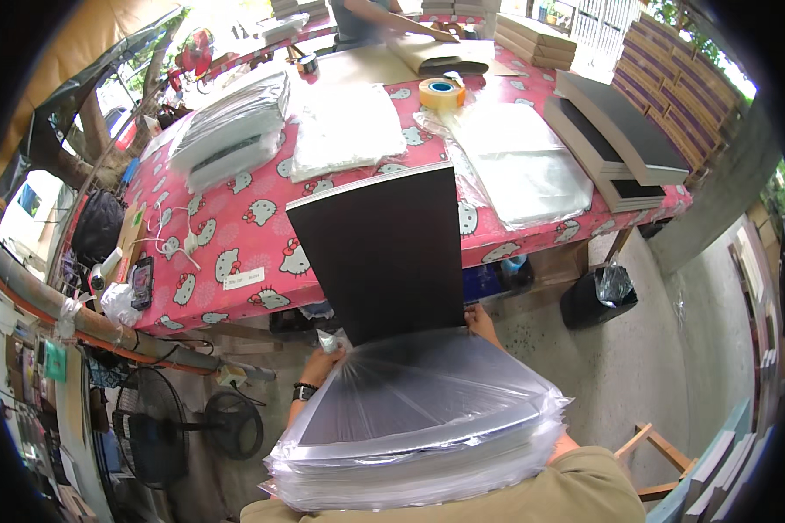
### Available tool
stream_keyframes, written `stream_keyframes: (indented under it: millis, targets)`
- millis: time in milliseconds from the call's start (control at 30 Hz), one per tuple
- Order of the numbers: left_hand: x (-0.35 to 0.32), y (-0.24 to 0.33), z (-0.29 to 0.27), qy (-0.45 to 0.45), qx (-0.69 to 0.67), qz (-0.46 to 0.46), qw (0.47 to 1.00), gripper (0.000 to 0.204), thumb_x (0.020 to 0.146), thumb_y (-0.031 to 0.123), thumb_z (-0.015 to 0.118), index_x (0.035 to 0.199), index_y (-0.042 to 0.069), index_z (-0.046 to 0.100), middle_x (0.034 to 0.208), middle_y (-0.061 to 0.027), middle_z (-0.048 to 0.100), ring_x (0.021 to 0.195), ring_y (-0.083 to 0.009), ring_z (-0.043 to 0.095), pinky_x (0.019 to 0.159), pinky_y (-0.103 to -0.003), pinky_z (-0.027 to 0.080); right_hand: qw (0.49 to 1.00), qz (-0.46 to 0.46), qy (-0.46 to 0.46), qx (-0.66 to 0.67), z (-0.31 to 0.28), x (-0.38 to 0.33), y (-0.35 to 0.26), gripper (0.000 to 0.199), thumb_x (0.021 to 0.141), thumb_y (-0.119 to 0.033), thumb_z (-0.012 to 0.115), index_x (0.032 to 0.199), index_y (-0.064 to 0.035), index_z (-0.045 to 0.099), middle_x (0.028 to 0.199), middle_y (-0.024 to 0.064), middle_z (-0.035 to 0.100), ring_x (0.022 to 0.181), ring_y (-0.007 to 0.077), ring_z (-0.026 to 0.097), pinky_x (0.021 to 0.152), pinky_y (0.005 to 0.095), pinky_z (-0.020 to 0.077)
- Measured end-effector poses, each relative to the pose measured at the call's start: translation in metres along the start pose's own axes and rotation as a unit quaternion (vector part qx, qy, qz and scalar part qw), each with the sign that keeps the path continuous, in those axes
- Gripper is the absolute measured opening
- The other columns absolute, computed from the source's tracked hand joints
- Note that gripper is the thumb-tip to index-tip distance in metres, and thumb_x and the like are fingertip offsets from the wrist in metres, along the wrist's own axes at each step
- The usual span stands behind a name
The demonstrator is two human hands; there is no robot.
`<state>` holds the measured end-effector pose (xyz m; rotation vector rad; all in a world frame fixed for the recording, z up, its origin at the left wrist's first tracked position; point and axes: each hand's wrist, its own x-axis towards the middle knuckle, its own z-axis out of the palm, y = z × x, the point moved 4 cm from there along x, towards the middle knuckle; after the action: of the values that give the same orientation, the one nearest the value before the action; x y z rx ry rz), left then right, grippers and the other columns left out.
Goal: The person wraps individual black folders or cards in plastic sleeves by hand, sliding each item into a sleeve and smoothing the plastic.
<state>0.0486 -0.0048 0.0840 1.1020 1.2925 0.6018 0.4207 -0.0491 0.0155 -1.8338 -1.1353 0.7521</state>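
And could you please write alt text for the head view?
A person's left hand pinches clear plastic beside a large black slab, with the right hand at its other edge. A pink patterned table stands ahead, where another person reaches over brown paper.

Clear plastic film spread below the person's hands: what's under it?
A dark surface shows through the clear plastic film, bordering the black rectangular slab. Creases and glare hide whether it's part of that slab; layered clear plastic covers whatever lies deeper.

We see a black pedestal fan [151, 429] at lower left, a smartphone [142, 283] on the pink desk [208, 301] and a black bin [584, 305].
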Motion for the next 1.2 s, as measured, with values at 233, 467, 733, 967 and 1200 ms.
stream_keyframes:
  millis: [233,467,733,967,1200]
  targets:
    - [0.063,-0.075,-0.02,0.153,0.31,0.101,0.933,0.034,0.069,0.024,0.062,0.088,-0.004,0.055,0.078,-0.0197,0.059,0.075,-0.0323,0.058,0.068,-0.037,0.044,0.96,0.008,-0.079,-0.27,0.004,0.009,-0.018,0.024,0.083,-0.025,0.047,0.099,-0.0068,0.048,0.084,0.0194,0.059,0.083,0.0366,0.056,0.067,0.0431,0.0441]
    - [-0.036,-0.004,-0.056,0.013,0.275,0.16,0.948,0.045,0.069,0.024,0.064,0.107,0.004,0.052,0.08,-0.0195,0.058,0.076,-0.0344,0.057,0.068,-0.041,0.044,0.979,-0.011,-0.198,0.045,-0.071,0.025,-0.111,0.026,0.077,-0.023,0.061,0.09,-0.0009,0.058,0.072,0.007,0.059,0.065,0.0141,0.056,0.058,0.0293,0.0444]
    - [-0.142,0.076,-0.016,-0.01,0.451,0.235,0.861,0.058,0.079,0.01,0.053,0.131,0.025,0.032,0.087,-0.0085,0.041,0.074,-0.0193,0.051,0.069,-0.026,0.044,0.95,-0.243,-0.012,0.194,-0.059,0.066,-0.234,0.045,0.075,-0.016,0.065,0.111,-0.0002,0.045,0.097,0.0085,0.055,0.09,0.0154,0.051,0.078,0.0269,0.0416]
    - [-0.111,0.013,-0.005,-0.028,0.207,0.217,0.953,0.03,0.083,0.008,0.048,0.112,0.013,0.055,0.104,-0.0073,0.045,0.09,-0.0196,0.053,0.082,-0.028,0.042,0.935,-0.147,-0.049,0.318,-0.044,0.05,-0.239,0.038,0.07,-0.012,0.067,0.102,0.0021,0.053,0.089,0.0063,0.059,0.081,0.0151,0.055,0.074,0.0277,0.0441]
    - [-0.119,0.059,-0.003,-0.019,0.107,0.254,0.961,0.02,0.084,0.015,0.051,0.094,0.0,0.061,0.095,-0.0105,0.06,0.089,-0.0213,0.057,0.078,-0.029,0.046,0.938,-0.207,0.166,0.225,-0.153,-0.021,-0.268,0.038,0.068,-0.005,0.064,0.104,0.0025,0.053,0.096,0.0066,0.058,0.086,0.0143,0.053,0.079,0.0273,0.0416]
